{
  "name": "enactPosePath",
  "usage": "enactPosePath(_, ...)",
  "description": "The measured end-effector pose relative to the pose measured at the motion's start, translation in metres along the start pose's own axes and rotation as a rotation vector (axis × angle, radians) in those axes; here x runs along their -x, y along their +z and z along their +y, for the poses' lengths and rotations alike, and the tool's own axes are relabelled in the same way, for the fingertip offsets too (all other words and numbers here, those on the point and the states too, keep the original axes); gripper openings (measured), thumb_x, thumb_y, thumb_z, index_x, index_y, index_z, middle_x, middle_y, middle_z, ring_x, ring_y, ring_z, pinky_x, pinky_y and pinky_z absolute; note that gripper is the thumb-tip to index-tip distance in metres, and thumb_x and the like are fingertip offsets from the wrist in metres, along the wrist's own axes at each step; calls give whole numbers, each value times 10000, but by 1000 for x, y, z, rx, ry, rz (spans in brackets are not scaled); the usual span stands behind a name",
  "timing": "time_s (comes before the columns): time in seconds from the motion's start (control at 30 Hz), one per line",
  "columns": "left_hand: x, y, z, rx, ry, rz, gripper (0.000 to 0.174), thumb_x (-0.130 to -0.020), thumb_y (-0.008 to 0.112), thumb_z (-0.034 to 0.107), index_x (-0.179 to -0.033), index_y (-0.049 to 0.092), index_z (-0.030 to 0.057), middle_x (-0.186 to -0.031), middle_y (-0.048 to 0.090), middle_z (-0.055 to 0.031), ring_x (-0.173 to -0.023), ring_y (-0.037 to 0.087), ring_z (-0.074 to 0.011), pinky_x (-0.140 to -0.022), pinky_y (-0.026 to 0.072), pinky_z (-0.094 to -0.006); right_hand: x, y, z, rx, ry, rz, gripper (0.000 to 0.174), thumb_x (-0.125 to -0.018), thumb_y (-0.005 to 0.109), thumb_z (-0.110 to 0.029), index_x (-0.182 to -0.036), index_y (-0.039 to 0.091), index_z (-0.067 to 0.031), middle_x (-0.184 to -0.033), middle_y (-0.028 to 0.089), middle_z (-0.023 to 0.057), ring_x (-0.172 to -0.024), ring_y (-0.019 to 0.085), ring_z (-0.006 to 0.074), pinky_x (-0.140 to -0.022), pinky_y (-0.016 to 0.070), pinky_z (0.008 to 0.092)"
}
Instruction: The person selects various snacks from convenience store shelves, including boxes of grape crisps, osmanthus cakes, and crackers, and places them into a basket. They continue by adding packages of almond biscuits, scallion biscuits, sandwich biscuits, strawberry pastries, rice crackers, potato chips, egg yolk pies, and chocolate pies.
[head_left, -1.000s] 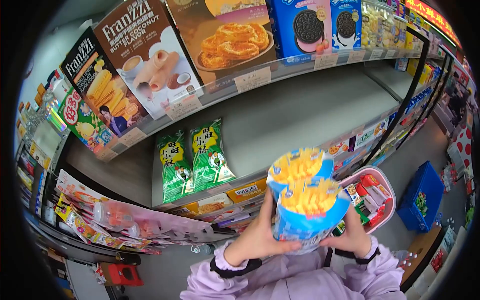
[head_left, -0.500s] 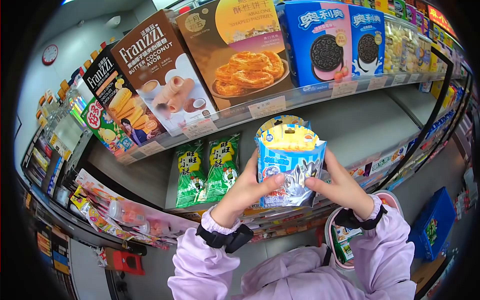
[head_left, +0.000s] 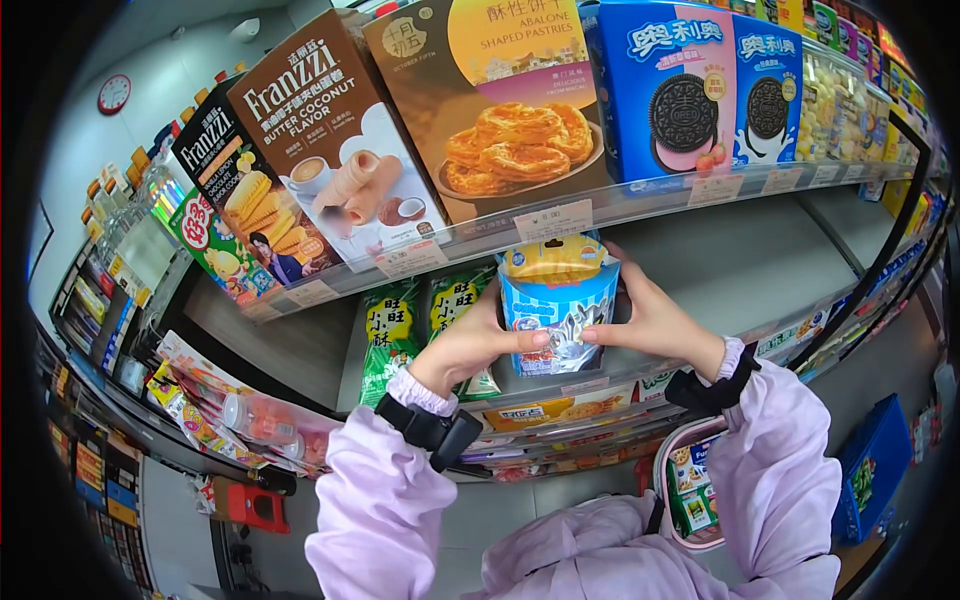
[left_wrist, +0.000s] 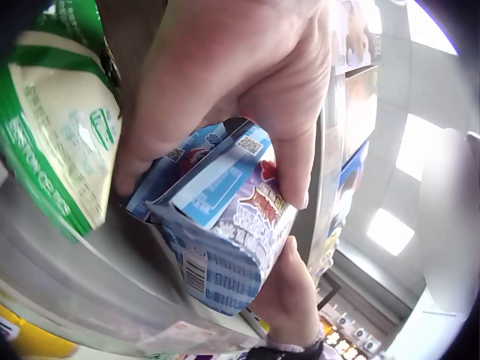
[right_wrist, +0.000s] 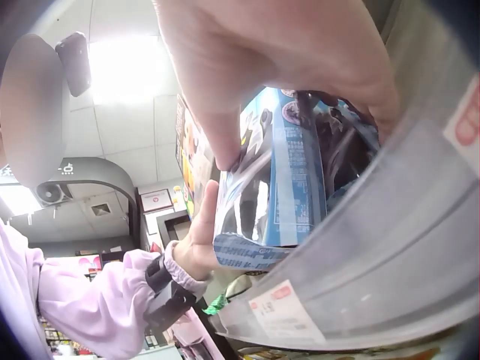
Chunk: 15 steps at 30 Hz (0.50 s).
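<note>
Two blue snack packs (head_left: 555,300), one behind the other with yellow fries pictured on the top, are gripped between both hands at the front of the grey shelf (head_left: 720,250). My left hand (head_left: 468,340) holds the left side, its thumb across the front face. On the other side my right hand (head_left: 660,318) grips with its thumb on the silver part of the front. In the left wrist view the flat bottom of the front pack (left_wrist: 225,262) shows over the shelf edge. Green snack bags (head_left: 390,330) stand just left of the packs, partly hidden by the left hand.
Above hangs an upper shelf with a clear price-tag lip (head_left: 555,222), carrying cookie boxes such as a brown one (head_left: 335,150) and a blue Oreo box (head_left: 670,95). A pink basket (head_left: 690,490) with snacks stands below right, near a blue crate (head_left: 875,470).
Both hands have carried the blue packs up from above the basket and forward onto the shelf front, beside the green bags. The packs have turned from tilted to upright.
</note>
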<state>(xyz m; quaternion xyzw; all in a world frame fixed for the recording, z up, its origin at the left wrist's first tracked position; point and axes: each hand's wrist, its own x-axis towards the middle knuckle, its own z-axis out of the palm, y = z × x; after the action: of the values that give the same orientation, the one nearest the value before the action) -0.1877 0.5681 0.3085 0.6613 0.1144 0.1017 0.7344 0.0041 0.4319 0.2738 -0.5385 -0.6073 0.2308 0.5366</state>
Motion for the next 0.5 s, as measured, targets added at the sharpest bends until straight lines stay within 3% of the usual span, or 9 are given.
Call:
enactPosePath(0.1,-5,-7,3,-97,-25,10,1005,-628,825,172,-1364,166,-11,-1305,402,-149,-1186,428,-210,-1006,345,-331,-6,1,2,181,-132,54,1080,-629,802,-304,-1369,120,87,-1368,283,272,-1297,289,340,-1064,251,372)
enactPosePath(0.2,-12,-17,-2,-232,21,65,1036,-587,841,140,-1359,170,-21,-1310,395,-159,-1212,393,-214,-1029,308,-334,-14,-1,8,251,-155,66,1123,-613,821,-270,-1393,78,48,-1411,218,250,-1331,224,314,-1080,222,376)
enactPosePath(0.3,-17,-18,-3,-247,35,70,1022,-575,836,101,-1355,186,-17,-1307,404,-145,-1225,376,-215,-1040,288,-329,-18,-3,9,328,-166,61,1159,-583,834,-291,-1383,77,70,-1415,198,268,-1333,222,329,-1081,222,377)
enactPosePath(0.5,-14,-20,2,-317,-37,10,981,-591,833,121,-1347,222,-13,-1303,421,-126,-1203,406,-204,-1032,300,-318,-18,-14,11,255,-8,-119,1202,-567,843,-346,-1368,66,102,-1403,213,289,-1324,242,336,-1079,235,372)
